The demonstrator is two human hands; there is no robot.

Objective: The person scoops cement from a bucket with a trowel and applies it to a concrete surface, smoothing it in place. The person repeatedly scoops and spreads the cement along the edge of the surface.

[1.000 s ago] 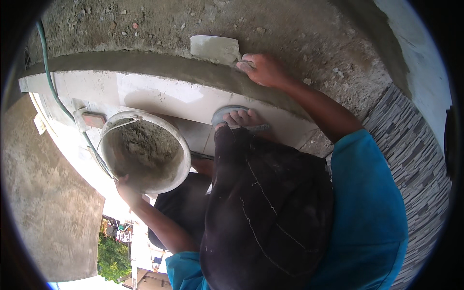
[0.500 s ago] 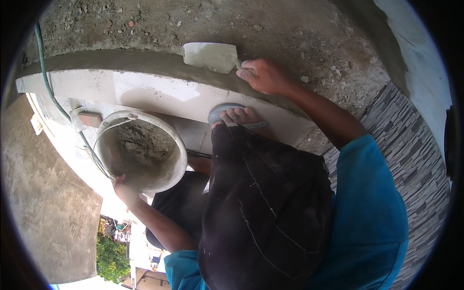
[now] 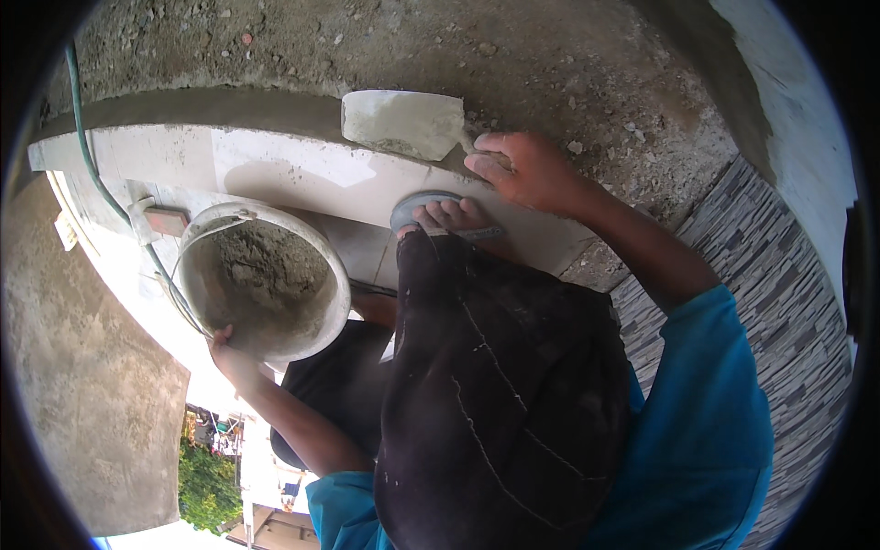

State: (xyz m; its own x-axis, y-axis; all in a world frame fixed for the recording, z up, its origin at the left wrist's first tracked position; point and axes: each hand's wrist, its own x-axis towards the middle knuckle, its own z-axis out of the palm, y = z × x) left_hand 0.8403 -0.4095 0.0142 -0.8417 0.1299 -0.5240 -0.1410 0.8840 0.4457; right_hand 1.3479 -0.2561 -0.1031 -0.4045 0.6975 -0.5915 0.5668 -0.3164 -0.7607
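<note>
My right hand (image 3: 532, 172) is closed round the handle of a trowel (image 3: 403, 126), whose pale, mortar-smeared blade lies over a strip of smooth grey mortar (image 3: 247, 110). That strip runs along the edge of a light tiled ledge (image 3: 174, 158). On the left, my left hand (image 3: 234, 357) grips the lower rim of a tilted bucket (image 3: 335, 298). Inside the bucket, grey mortar (image 3: 275, 261) clings to the wall and bottom. The fingers behind the bucket's rim are partly hidden.
Rough, rubble-strewn ground (image 3: 568, 64) stretches beyond the mortar strip. A green hose (image 3: 96, 174) crosses the ledge at the left, near a small reddish-brown block (image 3: 167, 221). My sandalled foot (image 3: 454, 215) rests by the ledge. A stone-patterned wall (image 3: 733, 312) stands at the right.
My right hand and the trowel have shifted slightly right and toward me, and the blade now shows larger. My left hand still holds the bucket, which sits almost the same.
</note>
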